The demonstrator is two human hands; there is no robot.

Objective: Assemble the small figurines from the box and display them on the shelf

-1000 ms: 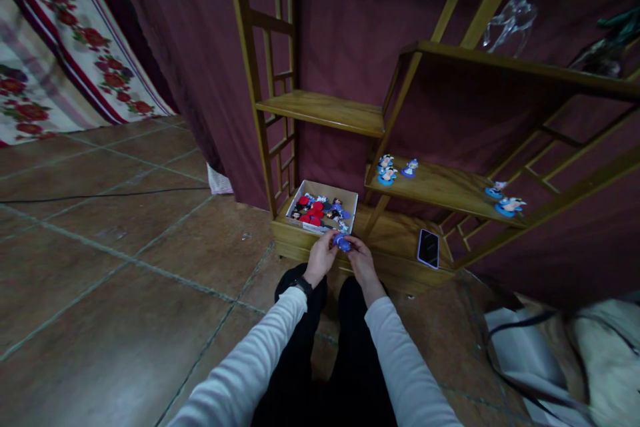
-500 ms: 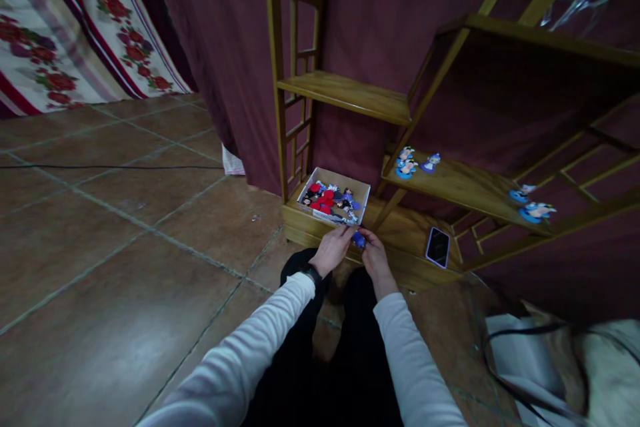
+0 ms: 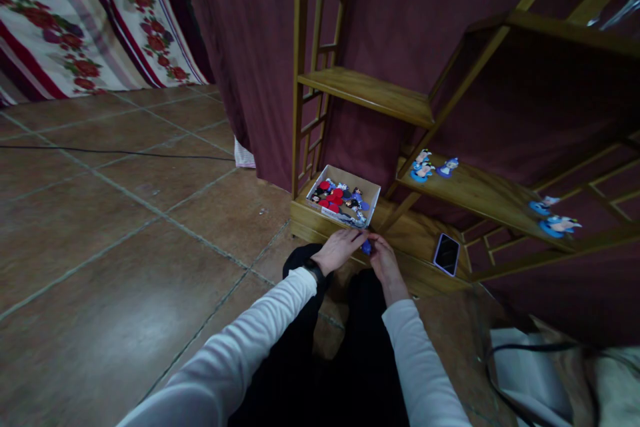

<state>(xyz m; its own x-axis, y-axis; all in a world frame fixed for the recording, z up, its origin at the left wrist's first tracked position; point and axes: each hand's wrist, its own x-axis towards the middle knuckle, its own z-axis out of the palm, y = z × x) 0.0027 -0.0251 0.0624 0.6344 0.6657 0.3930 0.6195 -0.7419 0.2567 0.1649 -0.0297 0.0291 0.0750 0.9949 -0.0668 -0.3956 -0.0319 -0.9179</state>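
Observation:
A small purple-blue figurine (image 3: 367, 247) is held between both hands, in front of the box and low over the shelf's front edge. My left hand (image 3: 341, 248) closes on it from the left, its fingers partly covering it. From the right, my right hand (image 3: 385, 260) grips it with bent fingers. Just beyond the hands stands an open cardboard box (image 3: 374, 203) holding several small figurines with red, purple and dark parts. On the shelf to the right are a purple figurine (image 3: 447, 167) and blue-based figurines (image 3: 423, 167); more blue-based figurines (image 3: 559, 225) stand farther right.
The wooden shelf unit (image 3: 370, 95) has slanted struts and several levels. A phone (image 3: 447, 254) lies on its lowest board. A bag (image 3: 530, 373) rests on the floor at the lower right. A dark cable (image 3: 120, 153) crosses the tiles at left.
The view has turned slightly left, so the shelf and box appear farther right. Both hands still hold the purple-blue figurine, with the left fingers now reaching further over it.

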